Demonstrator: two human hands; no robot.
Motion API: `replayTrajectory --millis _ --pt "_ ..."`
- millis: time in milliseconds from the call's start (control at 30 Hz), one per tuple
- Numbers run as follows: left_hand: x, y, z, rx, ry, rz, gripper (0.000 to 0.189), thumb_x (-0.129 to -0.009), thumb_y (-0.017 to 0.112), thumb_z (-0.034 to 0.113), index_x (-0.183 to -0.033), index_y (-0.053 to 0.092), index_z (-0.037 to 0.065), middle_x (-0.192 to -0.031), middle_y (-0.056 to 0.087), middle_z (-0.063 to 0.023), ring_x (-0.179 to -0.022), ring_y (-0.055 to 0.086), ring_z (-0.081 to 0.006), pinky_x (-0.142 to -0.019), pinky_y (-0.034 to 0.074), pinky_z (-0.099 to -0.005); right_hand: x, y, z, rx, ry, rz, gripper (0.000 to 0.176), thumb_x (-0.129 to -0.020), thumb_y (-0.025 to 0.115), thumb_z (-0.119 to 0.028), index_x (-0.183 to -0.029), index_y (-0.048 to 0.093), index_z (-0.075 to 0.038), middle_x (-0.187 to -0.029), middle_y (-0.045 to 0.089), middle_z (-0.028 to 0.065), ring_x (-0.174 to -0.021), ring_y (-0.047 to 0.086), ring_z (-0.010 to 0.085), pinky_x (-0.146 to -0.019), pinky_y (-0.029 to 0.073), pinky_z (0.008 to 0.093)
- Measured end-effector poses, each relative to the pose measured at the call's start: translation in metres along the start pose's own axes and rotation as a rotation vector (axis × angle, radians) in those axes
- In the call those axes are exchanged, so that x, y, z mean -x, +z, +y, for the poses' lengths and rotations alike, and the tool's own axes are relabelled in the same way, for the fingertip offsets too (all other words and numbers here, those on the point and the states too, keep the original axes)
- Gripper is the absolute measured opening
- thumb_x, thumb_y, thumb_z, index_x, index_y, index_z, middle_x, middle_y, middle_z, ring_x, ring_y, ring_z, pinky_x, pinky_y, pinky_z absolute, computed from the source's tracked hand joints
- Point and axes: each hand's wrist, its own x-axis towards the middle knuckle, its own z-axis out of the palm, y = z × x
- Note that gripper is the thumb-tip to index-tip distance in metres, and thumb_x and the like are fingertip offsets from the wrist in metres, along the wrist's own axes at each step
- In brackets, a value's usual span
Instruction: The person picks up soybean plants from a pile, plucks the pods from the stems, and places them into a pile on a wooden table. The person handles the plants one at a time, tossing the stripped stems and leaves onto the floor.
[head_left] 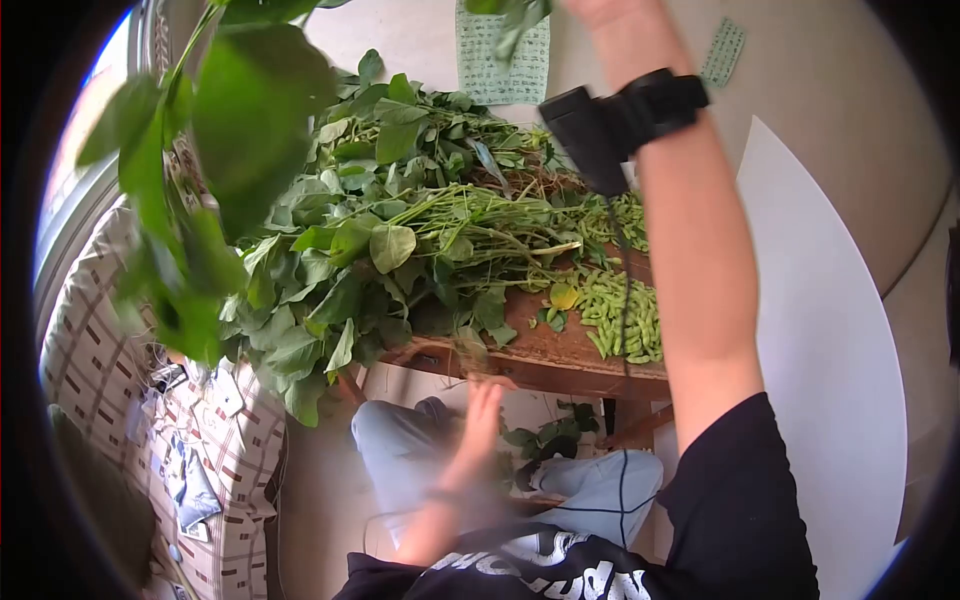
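Observation:
My right hand is raised to the top edge, where its fingers are cut off. Close beside it hang green leaves, and more blurred leaves fill the upper left near the camera. Low in the middle, my left hand is smeared by motion in front of the wooden table's edge, just below a blurred leaf. Its grip is unclear. A big heap of leafy stalks lies on the table, with a pile of green pods at its right.
A black device is strapped to my right wrist, its cable running down past the table. A checkered cloth-covered seat holds small items at left. Written sheets are behind the table; a white panel stands at right.

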Motion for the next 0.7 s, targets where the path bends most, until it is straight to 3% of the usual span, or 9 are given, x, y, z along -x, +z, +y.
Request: replayTrajectory --millis 100,133,167,267,333,500,567,667,700 --pt "0.009 0.020 0.001 0.050 -0.011 -0.106 0.025 -0.098 0.045 0.023 -0.095 0.060 0.004 -0.098 0.051 -0.0071 -0.102 0.044 -0.0205 -0.096 0.031 -0.0321 0.025 -0.105 0.037 0.089 0.099 0.262 0.028 -0.099 0.039 -0.005 -0.119 0.039 0.015 -0.111 0.060 0.0270 -0.096 0.066 0.0292 -0.095 0.055 0.0370" --pt "0.011 0.024 0.005 0.033 0.000 -0.135 0.025 -0.098 0.045 0.023 -0.093 0.061 0.004 -0.096 0.049 -0.0068 -0.099 0.043 -0.0205 -0.095 0.032 -0.0320 0.066 -0.115 0.037 0.247 0.189 0.372 0.015 -0.096 0.043 0.002 -0.105 0.050 0.012 -0.113 0.059 0.0247 -0.109 0.060 0.0330 -0.098 0.054 0.0397" --pt "0.013 0.028 0.006 0.034 -0.007 -0.139 0.025 -0.098 0.045 0.023 -0.093 0.061 0.004 -0.096 0.049 -0.0068 -0.099 0.043 -0.0205 -0.095 0.032 -0.0320 0.091 -0.147 0.043 0.638 0.318 0.279 0.038 -0.098 0.040 -0.005 -0.125 0.027 0.018 -0.125 0.048 0.0354 -0.111 0.058 0.0388 -0.098 0.053 0.0412" --pt "0.014 0.028 0.012 0.026 0.025 -0.208 0.027 -0.098 0.045 0.024 -0.091 0.062 0.004 -0.094 0.045 -0.0063 -0.097 0.042 -0.0205 -0.093 0.032 -0.0322 0.164 -0.172 0.024 0.863 0.914 0.708 0.058 -0.096 0.051 -0.008 -0.138 0.020 0.018 -0.132 0.040 0.0392 -0.114 0.056 0.0439 -0.098 0.051 0.0427" --pt "0.016 0.026 0.022 0.028 0.067 -0.211 0.028 -0.098 0.045 0.025 -0.090 0.063 0.005 -0.097 0.044 -0.0067 -0.097 0.041 -0.0209 -0.092 0.032 -0.0326 0.210 -0.161 -0.012 0.885 0.771 0.521 0.039 -0.095 0.056 -0.013 -0.122 0.045 0.013 -0.113 0.057 0.0289 -0.104 0.063 0.0357 -0.094 0.054 0.0395" --pt "0.000 0.024 0.052 0.078 0.091 -0.293 0.034 -0.099 0.047 0.033 -0.087 0.062 0.005 -0.105 0.046 -0.0097 -0.109 0.040 -0.0237 -0.101 0.028 -0.0357 0.326 -0.057 -0.067 1.392 0.744 0.295 0.030 -0.098 0.053 -0.024 -0.114 0.060 0.001 -0.103 0.066 0.0069 -0.090 0.063 0.0125 -0.077 0.051 0.0262" --pt "-0.008 0.036 0.060 0.200 0.116 -0.311 0.032 -0.097 0.046 0.037 -0.087 0.053 0.007 -0.102 0.042 -0.0044 -0.089 0.039 -0.0168 -0.085 0.033 -0.0304 0.375 -0.031 -0.078 1.410 0.735 0.390 0.025 -0.098 0.054 -0.021 -0.110 0.062 -0.001 -0.100 0.067 0.0057 -0.087 0.062 0.0109 -0.077 0.049 0.0253" --pt "-0.022 0.054 0.077 0.441 0.307 -0.304 0.003 -0.097 0.047 0.011 -0.097 0.044 0.013 -0.102 0.045 -0.0048 -0.085 0.041 -0.0135 -0.078 0.038 -0.0260 0.444 -0.018 -0.085 1.358 0.636 0.609 0.022 -0.098 0.055 -0.018 -0.109 0.062 0.000 -0.099 0.067 0.0053 -0.086 0.061 0.0103 -0.079 0.049 0.0253" --pt "-0.025 0.058 0.089 0.505 0.307 -0.296 0.024 -0.095 0.055 0.030 -0.097 0.047 0.008 -0.097 0.043 -0.0084 -0.087 0.039 -0.0161 -0.082 0.034 -0.0292 0.467 -0.019 -0.086 1.333 0.554 0.712 0.021 -0.098 0.055 -0.017 -0.108 0.061 0.000 -0.099 0.067 0.0051 -0.085 0.060 0.0102 -0.079 0.048 0.0252"
